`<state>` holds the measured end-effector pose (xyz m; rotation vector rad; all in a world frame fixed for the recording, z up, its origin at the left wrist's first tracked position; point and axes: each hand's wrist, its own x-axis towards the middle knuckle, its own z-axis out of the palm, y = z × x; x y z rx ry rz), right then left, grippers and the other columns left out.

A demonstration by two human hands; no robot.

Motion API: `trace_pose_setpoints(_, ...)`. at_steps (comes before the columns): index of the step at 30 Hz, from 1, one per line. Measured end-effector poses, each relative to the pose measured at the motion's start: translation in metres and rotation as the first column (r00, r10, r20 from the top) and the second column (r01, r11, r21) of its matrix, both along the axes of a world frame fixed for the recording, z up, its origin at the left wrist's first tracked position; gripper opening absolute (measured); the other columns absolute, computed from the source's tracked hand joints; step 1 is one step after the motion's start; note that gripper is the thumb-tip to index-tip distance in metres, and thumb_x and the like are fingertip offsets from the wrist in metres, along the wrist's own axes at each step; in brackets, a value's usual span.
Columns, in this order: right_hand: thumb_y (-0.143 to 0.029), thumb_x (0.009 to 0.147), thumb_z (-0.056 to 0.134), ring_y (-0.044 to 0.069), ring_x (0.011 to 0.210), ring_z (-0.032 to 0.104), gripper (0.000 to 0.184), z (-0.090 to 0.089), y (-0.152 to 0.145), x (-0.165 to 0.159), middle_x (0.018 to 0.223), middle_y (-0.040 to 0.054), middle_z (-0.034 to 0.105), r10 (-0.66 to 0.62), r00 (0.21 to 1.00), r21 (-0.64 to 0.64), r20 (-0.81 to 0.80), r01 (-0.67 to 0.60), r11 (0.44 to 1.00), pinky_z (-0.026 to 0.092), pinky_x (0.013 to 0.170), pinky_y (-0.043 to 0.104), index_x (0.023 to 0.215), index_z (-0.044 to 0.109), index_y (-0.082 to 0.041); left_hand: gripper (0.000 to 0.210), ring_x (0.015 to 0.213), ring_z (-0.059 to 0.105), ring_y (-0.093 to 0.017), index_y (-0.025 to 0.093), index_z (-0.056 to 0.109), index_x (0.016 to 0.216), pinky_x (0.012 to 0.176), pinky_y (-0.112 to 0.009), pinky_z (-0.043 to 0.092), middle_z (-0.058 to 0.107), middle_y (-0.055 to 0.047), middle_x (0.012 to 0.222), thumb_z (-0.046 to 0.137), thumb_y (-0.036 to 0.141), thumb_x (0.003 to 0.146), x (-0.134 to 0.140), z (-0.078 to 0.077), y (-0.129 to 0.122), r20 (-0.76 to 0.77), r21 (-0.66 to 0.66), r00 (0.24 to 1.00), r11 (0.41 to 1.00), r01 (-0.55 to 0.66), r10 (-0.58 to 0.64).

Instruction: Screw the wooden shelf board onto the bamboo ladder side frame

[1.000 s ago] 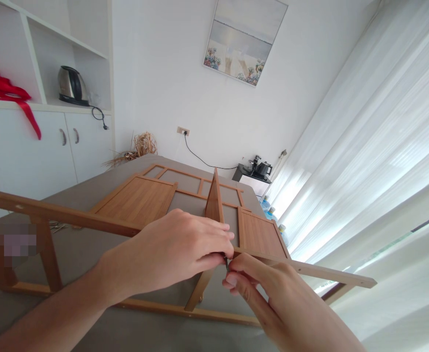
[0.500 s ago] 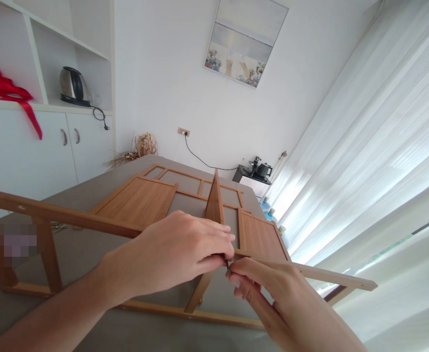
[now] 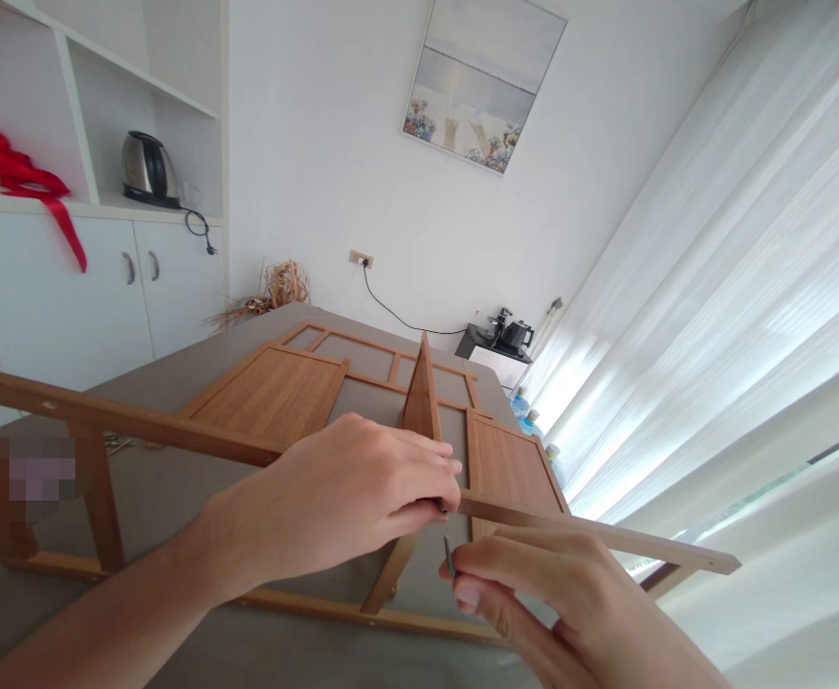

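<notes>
My left hand (image 3: 362,478) is closed over the long front rail of a wooden frame (image 3: 175,429), where an upright wooden panel (image 3: 421,392) meets it. A small dark bit, perhaps a screw head, shows under its fingertips; the rest of that joint is hidden. My right hand (image 3: 548,593) pinches a small bent metal Allen key (image 3: 449,555) between thumb and forefinger. The key's tip points up, just below my left fingertips and apart from the joint. The frame stands on a grey-covered table (image 3: 196,655), with crosspieces and a lower rail beneath my hands.
Flat wooden panels (image 3: 268,392) and slatted parts lie behind the frame. White cabinets with a kettle (image 3: 147,169) and red ribbon (image 3: 10,167) stand left. Dried straw (image 3: 286,285) is at the back. Sheer curtains (image 3: 735,287) and water bottles (image 3: 532,419) are on the right.
My right hand has moved down and slightly right, drawing the Allen key away from the joint under my left fingers. My left hand keeps its place on the frame.
</notes>
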<state>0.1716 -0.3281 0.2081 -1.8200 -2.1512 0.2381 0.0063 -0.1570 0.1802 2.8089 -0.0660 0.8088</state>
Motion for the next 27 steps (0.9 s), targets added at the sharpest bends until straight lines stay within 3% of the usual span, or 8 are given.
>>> trace_pose_setpoints(5, -0.024, 0.102, 0.050, 0.013, 0.076, 0.067, 0.015, 0.000, -0.007, 0.001, 0.084, -0.0031, 0.069, -0.096, 0.995, 0.160, 0.009, 0.094, 0.983, 0.052, 0.068, 0.022, 0.097, 0.063, -0.028, 0.017, 0.128, 0.058, -0.009, 0.026, 0.065, 0.093, 0.105, -0.016, 0.042, 0.072, 0.011, 0.120, 0.051, 0.027, 0.103, 0.000, -0.001, 0.000, 0.002, -0.001, 1.000, 1.000, 0.005, -0.005)
trace_pose_setpoints(9, -0.032, 0.103, 0.049, 0.012, 0.065, 0.067, 0.012, 0.001, -0.008, 0.005, 0.079, -0.0048, 0.069, -0.214, 0.976, 0.181, -0.033, 0.216, 0.959, 0.053, 0.061, 0.020, 0.097, 0.060, -0.029, 0.018, 0.127, 0.059, -0.010, 0.025, 0.065, 0.092, 0.104, -0.016, 0.043, 0.072, 0.010, 0.119, 0.051, 0.027, 0.103, 0.001, -0.001, 0.001, 0.009, 0.010, 1.000, 1.000, 0.010, -0.011)
trace_pose_setpoints(12, -0.037, 0.103, 0.049, 0.012, 0.065, 0.068, 0.016, 0.003, -0.008, 0.007, 0.079, -0.0028, 0.069, -0.252, 0.960, 0.208, -0.124, 0.274, 0.939, 0.049, 0.047, 0.016, 0.097, 0.061, -0.028, 0.017, 0.127, 0.059, -0.009, 0.026, 0.066, 0.093, 0.105, -0.016, 0.042, 0.072, 0.010, 0.118, 0.052, 0.026, 0.102, 0.001, -0.001, 0.001, 0.016, 0.017, 1.000, 1.000, 0.016, -0.016)
trace_pose_setpoints(16, -0.031, 0.101, 0.052, 0.013, 0.070, 0.067, 0.014, 0.005, -0.008, 0.008, 0.082, 0.0000, 0.068, -0.204, 0.972, 0.268, -0.113, 0.228, 0.936, 0.041, 0.038, 0.015, 0.100, 0.066, -0.029, 0.020, 0.126, 0.059, -0.009, 0.026, 0.067, 0.095, 0.110, -0.016, 0.039, 0.074, 0.010, 0.113, 0.049, 0.027, 0.104, 0.000, -0.002, 0.001, 0.049, 0.042, 0.998, 0.998, 0.037, -0.039)
trace_pose_setpoints(22, -0.020, 0.097, 0.054, 0.014, 0.076, 0.066, 0.016, 0.003, -0.001, 0.006, 0.085, 0.0016, 0.067, -0.079, 0.995, 0.236, -0.055, 0.090, 0.968, 0.053, 0.061, 0.020, 0.095, 0.069, -0.027, 0.019, 0.124, 0.061, -0.010, 0.025, 0.066, 0.092, 0.106, -0.018, 0.044, 0.073, 0.009, 0.113, 0.050, 0.027, 0.103, 0.003, -0.002, -0.001, 0.042, 0.039, 0.999, 0.999, 0.020, -0.021)
trace_pose_setpoints(27, -0.016, 0.094, 0.057, 0.014, 0.080, 0.065, 0.017, -0.001, 0.006, 0.002, 0.086, 0.0007, 0.066, -0.062, 0.995, 0.187, -0.073, 0.074, 0.980, 0.051, 0.061, 0.019, 0.095, 0.069, -0.027, 0.018, 0.125, 0.060, -0.011, 0.025, 0.064, 0.092, 0.104, -0.018, 0.045, 0.073, 0.008, 0.116, 0.050, 0.026, 0.103, 0.002, 0.000, -0.002, 0.043, 0.038, 0.999, 0.999, 0.017, -0.018)
